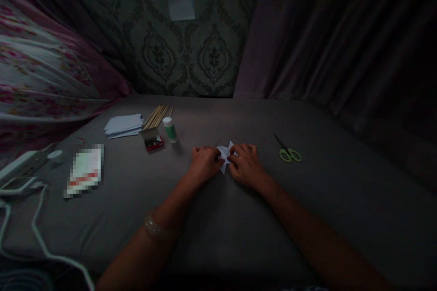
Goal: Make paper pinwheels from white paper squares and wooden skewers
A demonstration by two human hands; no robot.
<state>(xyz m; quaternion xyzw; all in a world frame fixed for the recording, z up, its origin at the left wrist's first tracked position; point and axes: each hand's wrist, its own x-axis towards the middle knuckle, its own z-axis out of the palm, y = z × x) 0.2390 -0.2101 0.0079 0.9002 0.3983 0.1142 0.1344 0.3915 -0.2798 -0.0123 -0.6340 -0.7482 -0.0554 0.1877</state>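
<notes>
A small white paper pinwheel [223, 151] with pointed blades lies low over the grey tabletop, between my two hands. My left hand [205, 163] grips its left side with thumb and fingers closed. From the other side, my right hand [246, 163] pinches the paper near the centre. Fingers cover much of the middle, so whether anything small is fixed there is hidden. Pointed corners stick out above and below the fingers. To the right of my right hand rest scissors [289, 154] with green handles.
At the back left are a stack of white paper [124, 125], wooden sticks [157, 117], a white-and-green glue bottle [170, 130] and an open red box [154, 142] of small metal pieces. A blurred packet [85, 170], power strip [29, 166] and white cable [43, 236] occupy the left.
</notes>
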